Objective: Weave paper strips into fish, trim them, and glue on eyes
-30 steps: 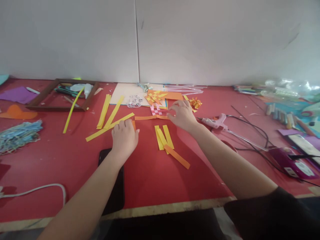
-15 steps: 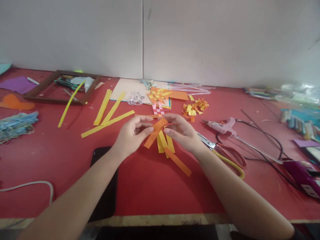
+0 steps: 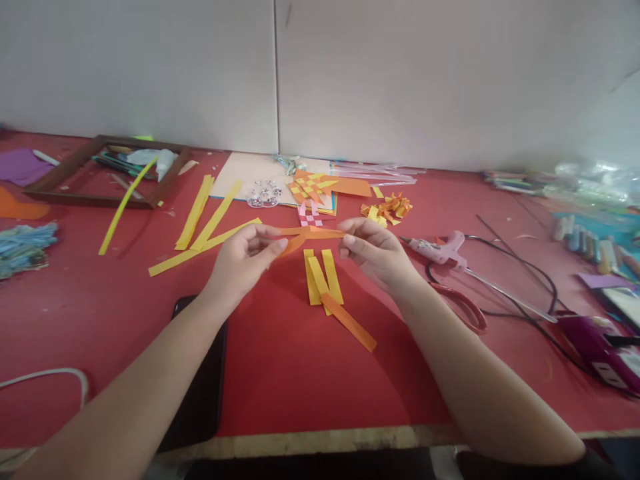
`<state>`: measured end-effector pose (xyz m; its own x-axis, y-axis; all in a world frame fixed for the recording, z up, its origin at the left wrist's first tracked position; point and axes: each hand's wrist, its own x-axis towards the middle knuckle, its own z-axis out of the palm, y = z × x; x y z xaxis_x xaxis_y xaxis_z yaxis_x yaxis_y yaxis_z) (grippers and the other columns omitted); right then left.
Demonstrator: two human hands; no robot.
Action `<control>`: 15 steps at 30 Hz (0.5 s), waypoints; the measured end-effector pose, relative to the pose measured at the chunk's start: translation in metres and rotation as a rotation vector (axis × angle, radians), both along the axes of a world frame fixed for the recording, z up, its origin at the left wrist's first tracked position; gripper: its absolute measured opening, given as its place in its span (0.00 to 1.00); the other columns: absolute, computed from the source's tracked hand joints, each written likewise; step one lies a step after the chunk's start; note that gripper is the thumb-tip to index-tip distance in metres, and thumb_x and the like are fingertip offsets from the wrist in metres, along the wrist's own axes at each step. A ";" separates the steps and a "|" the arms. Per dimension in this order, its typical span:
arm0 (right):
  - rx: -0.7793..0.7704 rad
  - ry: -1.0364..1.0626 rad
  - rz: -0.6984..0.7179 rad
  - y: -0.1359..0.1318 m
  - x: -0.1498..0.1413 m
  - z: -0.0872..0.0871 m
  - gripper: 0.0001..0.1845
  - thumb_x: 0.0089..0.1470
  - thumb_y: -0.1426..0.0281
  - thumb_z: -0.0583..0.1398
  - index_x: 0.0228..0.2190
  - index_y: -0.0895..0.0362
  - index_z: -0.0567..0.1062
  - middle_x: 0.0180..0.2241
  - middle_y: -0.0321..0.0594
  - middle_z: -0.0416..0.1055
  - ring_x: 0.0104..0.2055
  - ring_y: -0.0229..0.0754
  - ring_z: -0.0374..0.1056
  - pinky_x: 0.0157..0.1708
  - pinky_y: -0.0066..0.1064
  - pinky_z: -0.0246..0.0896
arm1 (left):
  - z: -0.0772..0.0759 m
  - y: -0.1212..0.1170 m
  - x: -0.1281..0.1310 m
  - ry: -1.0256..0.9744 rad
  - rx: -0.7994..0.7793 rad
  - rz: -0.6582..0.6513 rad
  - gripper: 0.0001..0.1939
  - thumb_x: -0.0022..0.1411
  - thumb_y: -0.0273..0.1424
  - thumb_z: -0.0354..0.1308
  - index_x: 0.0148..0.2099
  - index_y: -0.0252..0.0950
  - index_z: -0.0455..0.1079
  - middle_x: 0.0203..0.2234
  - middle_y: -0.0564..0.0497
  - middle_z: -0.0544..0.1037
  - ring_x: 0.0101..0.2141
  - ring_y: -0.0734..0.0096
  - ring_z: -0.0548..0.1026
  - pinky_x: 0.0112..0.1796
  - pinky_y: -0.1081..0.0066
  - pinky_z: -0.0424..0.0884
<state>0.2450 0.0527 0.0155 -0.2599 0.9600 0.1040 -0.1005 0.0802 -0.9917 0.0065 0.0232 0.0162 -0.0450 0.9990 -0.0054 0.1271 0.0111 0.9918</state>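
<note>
My left hand point(image 3: 247, 259) pinches an orange paper strip point(image 3: 294, 244) between thumb and fingers. My right hand point(image 3: 379, 252) has its fingertips closed at the right end of the orange paper, which spans the gap between both hands above the table. Another orange strip seems to lie behind it, and I cannot tell exactly where the two part. Below the hands, several short yellow paper strips point(image 3: 314, 283) lie on the red table with a loose orange strip point(image 3: 351, 325) across their lower end. A pink-and-white woven paper piece point(image 3: 311, 213) sits just beyond.
Long yellow strips point(image 3: 195, 215) lie left, near a wooden frame point(image 3: 90, 200). Behind are a woven orange-yellow piece point(image 3: 313, 187) and paper scraps point(image 3: 387, 210). A pink glue gun point(image 3: 440, 253), red-handled scissors point(image 3: 463, 307) partly hidden by my right arm, and a black phone point(image 3: 195, 380) flank my arms.
The orange strip, tilted between my hands before, is now drawn out sideways. My hands have moved apart slightly. The whole view has shifted a little.
</note>
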 end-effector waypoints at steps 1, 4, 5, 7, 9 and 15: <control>0.018 -0.015 -0.037 0.003 0.003 -0.002 0.14 0.47 0.57 0.69 0.32 0.52 0.77 0.25 0.32 0.68 0.27 0.34 0.66 0.33 0.32 0.66 | -0.002 0.001 -0.001 0.045 0.004 0.026 0.15 0.56 0.42 0.67 0.39 0.38 0.71 0.29 0.53 0.77 0.25 0.77 0.70 0.25 0.76 0.66; 0.057 -0.073 -0.128 0.008 0.007 -0.007 0.12 0.47 0.58 0.68 0.28 0.53 0.77 0.25 0.34 0.71 0.29 0.37 0.67 0.35 0.34 0.67 | -0.005 0.006 -0.005 0.140 0.015 0.068 0.14 0.57 0.41 0.65 0.39 0.38 0.72 0.32 0.50 0.78 0.27 0.73 0.73 0.25 0.75 0.66; 0.063 -0.090 -0.154 0.008 0.007 -0.008 0.11 0.48 0.59 0.67 0.29 0.54 0.78 0.26 0.35 0.72 0.29 0.37 0.68 0.36 0.35 0.67 | -0.006 0.007 -0.005 0.163 0.020 0.079 0.13 0.57 0.41 0.65 0.38 0.37 0.72 0.32 0.49 0.79 0.28 0.72 0.74 0.25 0.74 0.66; 0.121 -0.225 -0.228 0.005 0.005 -0.007 0.09 0.52 0.61 0.64 0.29 0.54 0.78 0.26 0.36 0.73 0.30 0.38 0.68 0.37 0.35 0.66 | -0.008 0.009 -0.007 0.208 0.034 0.109 0.13 0.56 0.40 0.65 0.38 0.37 0.71 0.34 0.47 0.79 0.30 0.69 0.75 0.25 0.74 0.67; 0.216 -0.433 -0.305 0.002 0.002 -0.006 0.10 0.56 0.62 0.61 0.29 0.55 0.78 0.27 0.37 0.73 0.31 0.39 0.68 0.35 0.35 0.64 | -0.011 0.012 -0.008 0.248 0.057 0.148 0.14 0.56 0.38 0.65 0.41 0.37 0.70 0.38 0.46 0.79 0.31 0.68 0.76 0.25 0.74 0.68; 0.374 -0.759 -0.344 -0.001 -0.007 -0.016 0.08 0.54 0.65 0.59 0.29 0.54 0.78 0.33 0.43 0.72 0.35 0.45 0.67 0.38 0.40 0.64 | -0.017 0.014 -0.006 0.377 0.150 0.238 0.20 0.58 0.34 0.62 0.53 0.39 0.65 0.55 0.44 0.70 0.30 0.75 0.74 0.35 0.68 0.73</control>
<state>0.2379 0.0514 0.0000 -0.0911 0.9354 0.3416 0.6573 0.3142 -0.6850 0.0002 0.0373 -0.0012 -0.2443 0.9490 0.1991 0.4899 -0.0565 0.8700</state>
